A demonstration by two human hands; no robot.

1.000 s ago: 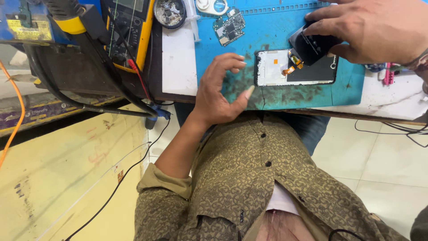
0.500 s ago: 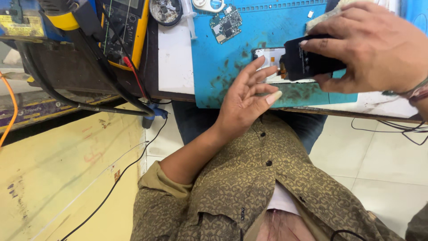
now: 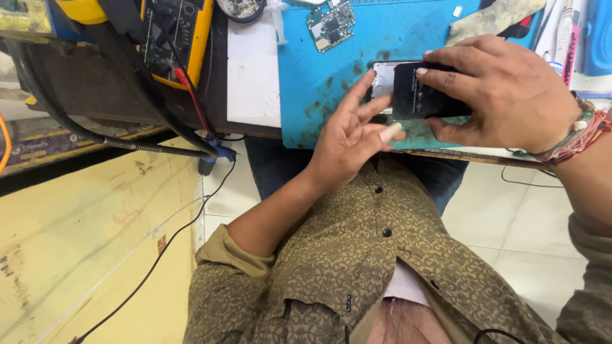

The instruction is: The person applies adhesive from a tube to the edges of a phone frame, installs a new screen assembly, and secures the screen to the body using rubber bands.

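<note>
Blue mat (image 3: 319,76), right hand (image 3: 503,95) gripping phone (image 3: 424,95)

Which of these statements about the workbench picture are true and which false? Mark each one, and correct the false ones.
1. The right hand grips a black phone. True.
2. The left hand holds a screwdriver. False: its fingers are spread and it holds nothing.
3. A loose circuit board lies on the blue mat. True.
4. The multimeter has a green casing. False: its casing is yellow.
</note>
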